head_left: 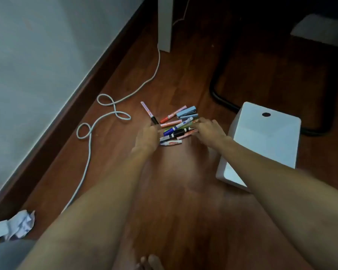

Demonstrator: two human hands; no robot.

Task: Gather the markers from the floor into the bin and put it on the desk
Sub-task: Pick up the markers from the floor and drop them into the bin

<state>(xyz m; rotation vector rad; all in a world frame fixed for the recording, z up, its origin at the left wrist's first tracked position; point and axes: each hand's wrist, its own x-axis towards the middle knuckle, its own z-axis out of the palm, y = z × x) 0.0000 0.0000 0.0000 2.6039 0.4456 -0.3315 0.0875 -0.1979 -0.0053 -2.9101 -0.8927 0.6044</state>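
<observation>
Your left hand [147, 136] & right hand [209, 131] flank the markers [176, 126] on the floor, prob to rake the pile together. Finger spread: can't tell, blurred. Bin [261, 141] sits just right, w/in reach.

Both hands are motion-blurred, so their grip cannot be told. The left hand [147, 136] covers the near ends of several markers [176, 127]; the right hand [209, 131] hides those beneath its fingers. The right forearm crosses the bin [265, 137], concealing its near rim. Marker labels are too small to read.
</observation>
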